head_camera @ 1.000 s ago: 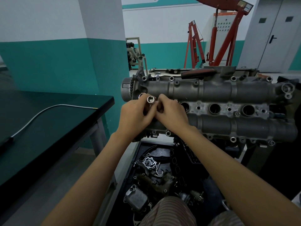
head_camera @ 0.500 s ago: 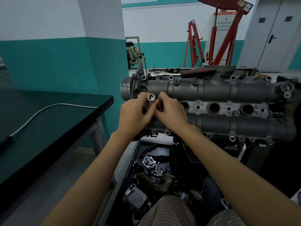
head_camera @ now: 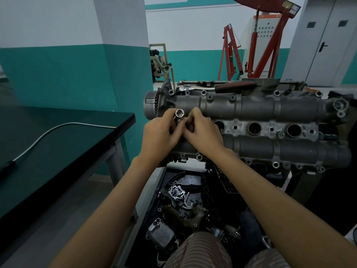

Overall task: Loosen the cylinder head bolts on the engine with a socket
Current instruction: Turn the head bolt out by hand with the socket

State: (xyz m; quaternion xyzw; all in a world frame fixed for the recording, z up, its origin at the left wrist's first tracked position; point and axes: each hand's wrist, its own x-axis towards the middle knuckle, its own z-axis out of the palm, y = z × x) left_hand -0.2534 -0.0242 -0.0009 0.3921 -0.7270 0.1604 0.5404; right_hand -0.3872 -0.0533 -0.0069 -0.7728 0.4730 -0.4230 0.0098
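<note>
From the head view, we hold our two hands together just left of centre frame, over the left end of the engine. Our left hand has its fingers curled around the socket, which stands with its open end tilted up toward the camera, probably so we can check its size or fit something into its lower end. Our right hand is curled in against it, its fingertips pinching something small at the socket's base; what that piece is we cannot tell.

The ratchet lies along the upper edge of the engine, above our hands, parked within reach until the socket is ready. So we judge no bolt is being turned yet.

At lower centre, a dark tray of removed parts sits under the engine, likely to keep them together. A black table fills the left of the frame.
</note>
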